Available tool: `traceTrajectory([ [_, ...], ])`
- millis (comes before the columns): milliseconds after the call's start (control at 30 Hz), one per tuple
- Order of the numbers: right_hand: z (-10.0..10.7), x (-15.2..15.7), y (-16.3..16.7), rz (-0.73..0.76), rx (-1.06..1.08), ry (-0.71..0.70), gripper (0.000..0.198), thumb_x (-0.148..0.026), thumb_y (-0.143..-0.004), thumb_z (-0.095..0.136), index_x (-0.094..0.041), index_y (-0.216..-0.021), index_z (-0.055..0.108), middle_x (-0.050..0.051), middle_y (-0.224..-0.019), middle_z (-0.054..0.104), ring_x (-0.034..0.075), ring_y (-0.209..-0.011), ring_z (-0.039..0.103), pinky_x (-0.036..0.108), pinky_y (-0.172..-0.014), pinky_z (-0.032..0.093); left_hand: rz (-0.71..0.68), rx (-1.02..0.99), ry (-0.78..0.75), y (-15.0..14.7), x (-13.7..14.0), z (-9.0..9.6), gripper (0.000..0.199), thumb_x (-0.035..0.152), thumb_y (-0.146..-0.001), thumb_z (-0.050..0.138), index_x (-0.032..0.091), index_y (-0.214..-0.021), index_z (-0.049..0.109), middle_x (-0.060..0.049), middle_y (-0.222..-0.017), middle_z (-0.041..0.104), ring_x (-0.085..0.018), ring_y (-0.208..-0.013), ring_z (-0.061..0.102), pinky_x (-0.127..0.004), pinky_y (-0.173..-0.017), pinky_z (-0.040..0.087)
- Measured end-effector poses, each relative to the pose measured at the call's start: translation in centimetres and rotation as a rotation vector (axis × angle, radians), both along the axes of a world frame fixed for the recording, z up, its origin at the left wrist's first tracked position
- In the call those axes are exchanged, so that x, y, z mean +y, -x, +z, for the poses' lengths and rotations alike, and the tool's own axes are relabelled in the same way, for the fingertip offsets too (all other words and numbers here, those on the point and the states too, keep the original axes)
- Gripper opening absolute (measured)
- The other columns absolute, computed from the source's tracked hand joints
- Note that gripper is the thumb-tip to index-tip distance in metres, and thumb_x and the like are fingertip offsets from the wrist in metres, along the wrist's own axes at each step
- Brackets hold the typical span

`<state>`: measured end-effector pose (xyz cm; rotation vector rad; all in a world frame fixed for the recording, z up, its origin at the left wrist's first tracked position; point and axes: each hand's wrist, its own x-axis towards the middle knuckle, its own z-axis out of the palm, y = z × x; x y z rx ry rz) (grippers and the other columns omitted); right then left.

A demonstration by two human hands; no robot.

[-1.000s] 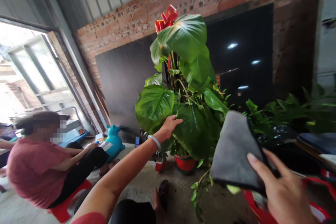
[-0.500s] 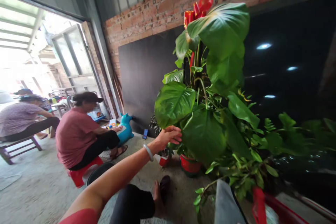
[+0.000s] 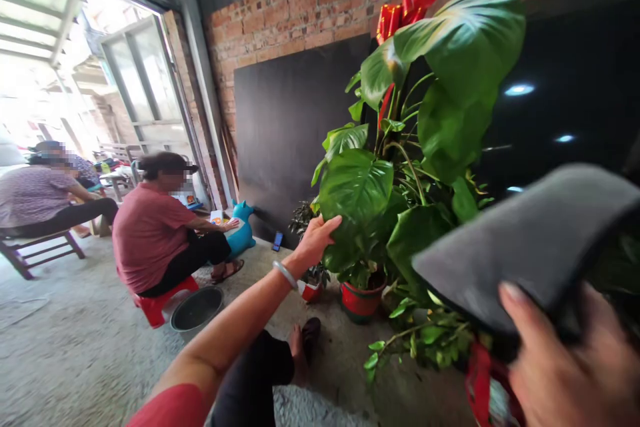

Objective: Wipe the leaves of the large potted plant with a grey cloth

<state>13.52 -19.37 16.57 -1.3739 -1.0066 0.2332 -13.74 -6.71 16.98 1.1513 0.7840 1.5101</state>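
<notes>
Grey cloth (image 3: pixel 515 247) is pinched in the right hand (image 3: pixel 555 360); the left hand (image 3: pixel 316 240) touches a green leaf (image 3: pixel 357 187), whether pinching it, one cannot tell.

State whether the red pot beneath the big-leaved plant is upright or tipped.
Upright: the pot sits base-down on the floor, and the plant rises from its top.

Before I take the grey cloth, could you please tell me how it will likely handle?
The grey cloth is probably pliable, as its upper edge bows in a smooth curve. It is likely light, since the right hand alone holds it up. Its matte, soft-looking surface suggests it should not be slippery.
</notes>
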Motion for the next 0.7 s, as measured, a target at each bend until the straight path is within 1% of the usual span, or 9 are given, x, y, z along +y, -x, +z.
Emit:
traceTrajectory([
  [67, 3.1, 3.1, 3.2, 0.069, -0.126, -0.107, 0.077, -0.062, -0.080, 0.059, -0.025, -0.147, 0.050, 0.012, -0.139, 0.062, 0.036, -0.125, 0.058, 0.047, -0.104, 0.044, -0.004, -0.029, 0.038, -1.7, -0.2, -1.0, 0.050, 0.051, -0.064, 0.085, 0.010, -0.092, 0.074, -0.013, -0.087, 0.077, -0.026, -0.081, 0.073, -0.032, -0.070, 0.058],
  [100, 3.7, 4.4, 4.5, 0.149, -0.218, -0.076, 0.080, -0.062, -0.081, 0.054, -0.021, -0.148, 0.048, 0.015, -0.137, 0.063, 0.037, -0.122, 0.060, 0.047, -0.103, 0.045, -0.004, -0.038, 0.055, -2.2, -0.3, -1.5, 0.050, 0.051, -0.064, 0.084, 0.010, -0.091, 0.074, -0.012, -0.088, 0.077, -0.024, -0.078, 0.073, -0.032, -0.066, 0.058],
  [167, 3.1, 6.2, 5.8, 0.321, -0.404, 0.029, 0.078, -0.059, -0.081, 0.046, -0.013, -0.145, 0.052, 0.019, -0.131, 0.067, 0.039, -0.117, 0.063, 0.049, -0.100, 0.046, 0.004, -0.045, 0.073, -2.4, -0.4, -2.3, 0.049, 0.051, -0.063, 0.085, 0.012, -0.090, 0.075, -0.011, -0.087, 0.077, -0.021, -0.071, 0.071, -0.030, -0.060, 0.057],
  [233, 1.2, 6.4, 5.1, 0.392, -0.494, 0.170, 0.074, -0.056, -0.077, 0.044, -0.014, -0.135, 0.063, 0.019, -0.117, 0.073, 0.040, -0.106, 0.067, 0.052, -0.092, 0.048, 0.019, -0.042, 0.078, -1.7, -0.4, -2.7, 0.050, 0.052, -0.061, 0.085, 0.012, -0.089, 0.074, -0.010, -0.084, 0.076, -0.020, -0.067, 0.069, -0.029, -0.057, 0.056],
  [333, -0.2, 4.7, 1.8, 0.276, -0.403, 0.251, 0.066, -0.059, -0.070, 0.050, -0.022, -0.119, 0.074, 0.014, -0.096, 0.077, 0.037, -0.087, 0.070, 0.051, -0.079, 0.053, 0.040, -0.025, 0.082, 0.0, -0.4, -3.0, 0.053, 0.053, -0.062, 0.085, 0.009, -0.088, 0.074, -0.010, -0.079, 0.075, -0.021, -0.067, 0.069, -0.030, -0.058, 0.057],
  [433, 2.8, 4.1, 0.2, 0.010, -0.283, 0.035, 0.062, -0.057, -0.071, 0.061, -0.023, -0.121, 0.073, 0.014, -0.098, 0.076, 0.035, -0.090, 0.070, 0.050, -0.081, 0.053, 0.028, -0.001, 0.103, 0.2, -0.5, -3.0, 0.050, 0.052, -0.065, 0.083, 0.009, -0.088, 0.073, -0.010, -0.079, 0.074, -0.020, -0.068, 0.069, -0.030, -0.059, 0.057],
  [533, 6.7, 6.2, 2.5, -0.093, -0.439, -0.274, 0.057, -0.046, -0.086, 0.056, -0.015, -0.133, 0.065, 0.021, -0.117, 0.072, 0.036, -0.105, 0.068, 0.048, -0.091, 0.052, -0.015, 0.020, 0.132, -1.4, -0.8, -3.0, 0.043, 0.048, -0.068, 0.080, 0.010, -0.087, 0.073, -0.009, -0.081, 0.074, -0.019, -0.070, 0.068, -0.028, -0.060, 0.055],
  [600, 7.3, 7.8, 5.0, 0.037, -0.673, -0.307, 0.050, -0.038, -0.093, 0.049, -0.012, -0.133, 0.063, 0.022, -0.121, 0.070, 0.035, -0.107, 0.069, 0.047, -0.092, 0.052, -0.016, 0.015, 0.141, -2.3, -1.0, -3.1, 0.037, 0.043, -0.069, 0.080, 0.011, -0.086, 0.072, -0.007, -0.081, 0.073, -0.017, -0.070, 0.066, -0.026, -0.060, 0.054],
  [700, 4.5, 7.5, 7.1, 0.414, -0.984, -0.250, 0.037, -0.028, -0.094, 0.047, -0.015, -0.120, 0.070, 0.014, -0.110, 0.076, 0.029, -0.093, 0.074, 0.040, -0.082, 0.057, 0.042, -0.013, 0.156, -2.1, -0.9, -3.6, 0.027, 0.037, -0.070, 0.079, 0.013, -0.074, 0.067, -0.002, -0.068, 0.067, -0.012, -0.060, 0.058, -0.022, -0.055, 0.048],
])
